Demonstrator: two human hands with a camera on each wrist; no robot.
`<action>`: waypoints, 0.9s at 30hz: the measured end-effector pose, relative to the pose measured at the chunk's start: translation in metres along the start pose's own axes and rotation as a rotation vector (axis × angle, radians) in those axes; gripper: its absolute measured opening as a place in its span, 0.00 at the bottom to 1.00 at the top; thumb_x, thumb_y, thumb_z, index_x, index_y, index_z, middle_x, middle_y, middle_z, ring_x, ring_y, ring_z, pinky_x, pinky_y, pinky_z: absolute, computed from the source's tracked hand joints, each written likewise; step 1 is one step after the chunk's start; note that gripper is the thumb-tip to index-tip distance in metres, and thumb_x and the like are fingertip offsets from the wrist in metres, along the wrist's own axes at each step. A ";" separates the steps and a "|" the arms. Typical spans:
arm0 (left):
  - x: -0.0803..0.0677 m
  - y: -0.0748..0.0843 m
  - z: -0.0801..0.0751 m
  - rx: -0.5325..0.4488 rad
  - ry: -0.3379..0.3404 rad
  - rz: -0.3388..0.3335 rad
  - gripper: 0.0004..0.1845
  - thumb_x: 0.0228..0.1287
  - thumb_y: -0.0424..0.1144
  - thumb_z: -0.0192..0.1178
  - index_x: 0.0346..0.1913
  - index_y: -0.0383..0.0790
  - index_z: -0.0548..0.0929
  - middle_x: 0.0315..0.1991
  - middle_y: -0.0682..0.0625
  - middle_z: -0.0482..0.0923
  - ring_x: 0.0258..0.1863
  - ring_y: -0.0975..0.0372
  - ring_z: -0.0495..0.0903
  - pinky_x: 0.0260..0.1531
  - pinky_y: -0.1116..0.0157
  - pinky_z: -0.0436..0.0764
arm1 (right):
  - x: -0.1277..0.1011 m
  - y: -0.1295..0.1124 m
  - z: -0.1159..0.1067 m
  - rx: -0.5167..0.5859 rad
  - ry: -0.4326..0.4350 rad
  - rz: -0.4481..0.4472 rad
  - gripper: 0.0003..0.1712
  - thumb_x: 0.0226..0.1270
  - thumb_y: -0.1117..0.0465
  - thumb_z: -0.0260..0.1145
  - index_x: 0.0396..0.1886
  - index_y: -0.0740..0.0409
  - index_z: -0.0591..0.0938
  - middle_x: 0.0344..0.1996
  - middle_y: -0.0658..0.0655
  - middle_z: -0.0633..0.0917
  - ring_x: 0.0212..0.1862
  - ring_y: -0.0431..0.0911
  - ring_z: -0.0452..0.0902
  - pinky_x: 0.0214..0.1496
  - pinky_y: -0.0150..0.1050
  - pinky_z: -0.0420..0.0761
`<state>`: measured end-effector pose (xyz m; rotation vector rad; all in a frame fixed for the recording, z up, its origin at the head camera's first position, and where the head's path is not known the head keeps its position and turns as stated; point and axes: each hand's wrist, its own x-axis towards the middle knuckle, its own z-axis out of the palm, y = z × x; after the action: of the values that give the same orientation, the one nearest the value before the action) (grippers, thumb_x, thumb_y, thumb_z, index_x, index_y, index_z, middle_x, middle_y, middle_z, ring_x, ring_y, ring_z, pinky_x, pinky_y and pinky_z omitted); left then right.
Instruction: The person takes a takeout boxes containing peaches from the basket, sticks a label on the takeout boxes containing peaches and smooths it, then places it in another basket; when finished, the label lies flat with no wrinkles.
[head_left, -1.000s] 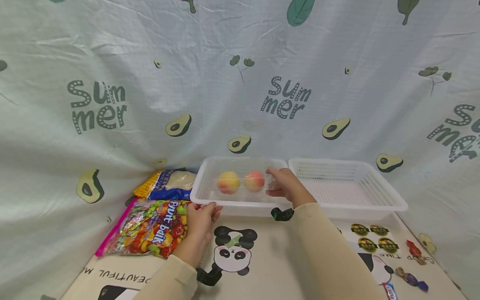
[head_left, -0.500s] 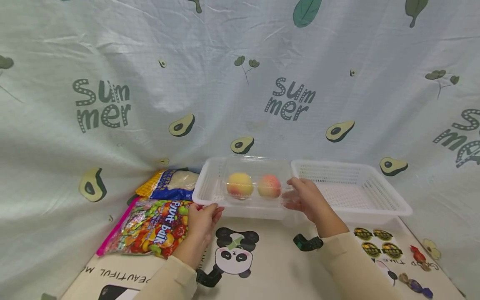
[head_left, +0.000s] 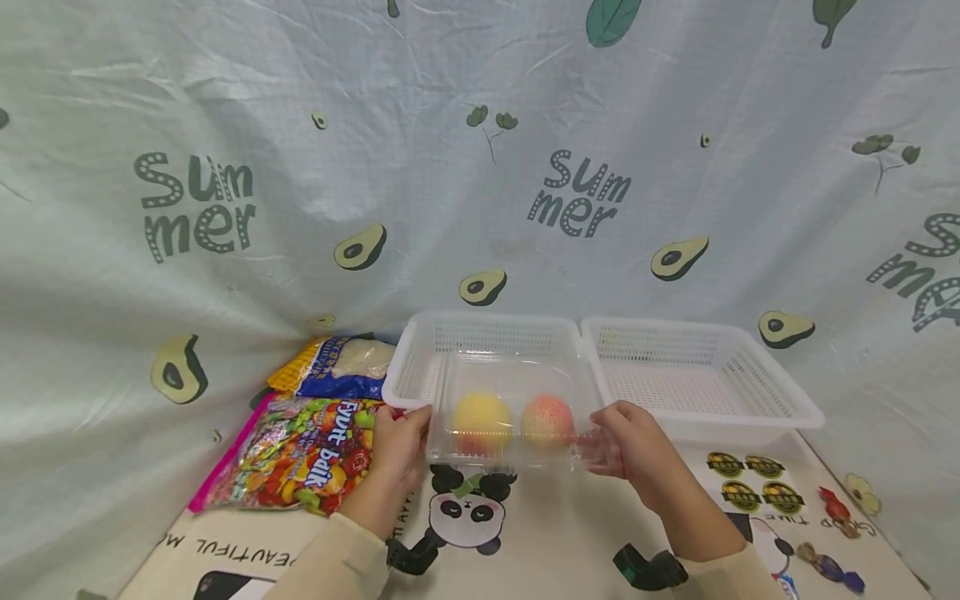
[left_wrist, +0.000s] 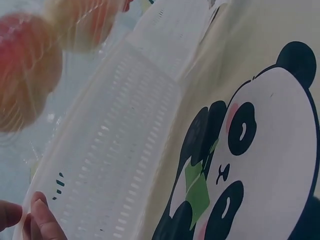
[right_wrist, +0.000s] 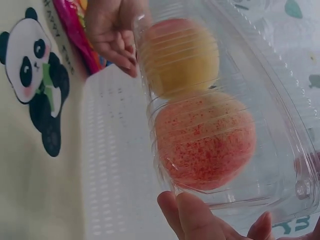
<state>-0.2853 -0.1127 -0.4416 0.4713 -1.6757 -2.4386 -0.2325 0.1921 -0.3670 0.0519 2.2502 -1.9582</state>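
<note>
two peaches sit in a clear clamshell box (head_left: 512, 412) held above the front rim of the left white basket (head_left: 420, 367); the right hand (head_left: 628, 446) pinches its end, the left hand (head_left: 397, 446) grips the basket's corner. only the right wrist view shows the red speckles.

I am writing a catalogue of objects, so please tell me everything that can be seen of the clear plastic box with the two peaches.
The clear plastic box is a thin, ribbed, see-through clamshell with its lid shut. It holds two peaches side by side, a yellowish one and a redder speckled one. It is held level in front of the left white basket, above the panda mat. The right hand grips its right end; the left hand is at its left end.
</note>
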 end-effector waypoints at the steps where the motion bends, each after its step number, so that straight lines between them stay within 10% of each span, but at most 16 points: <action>1: 0.000 0.000 -0.001 0.000 -0.004 -0.008 0.34 0.70 0.31 0.63 0.73 0.34 0.58 0.64 0.37 0.70 0.50 0.56 0.80 0.46 0.67 0.87 | -0.004 0.002 0.000 0.000 0.009 0.003 0.22 0.76 0.57 0.51 0.56 0.72 0.69 0.39 0.61 0.87 0.38 0.49 0.89 0.40 0.42 0.90; 27: 0.000 0.005 -0.009 -0.051 -0.110 -0.046 0.36 0.72 0.30 0.61 0.76 0.40 0.54 0.48 0.43 0.79 0.39 0.62 0.89 0.47 0.65 0.87 | -0.049 0.080 0.006 0.045 0.116 0.143 0.08 0.74 0.60 0.57 0.40 0.61 0.71 0.38 0.60 0.91 0.37 0.49 0.89 0.33 0.39 0.87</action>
<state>-0.2825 -0.1226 -0.4404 0.3789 -1.6571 -2.5771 -0.1735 0.2010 -0.4393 0.3310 2.2030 -1.9770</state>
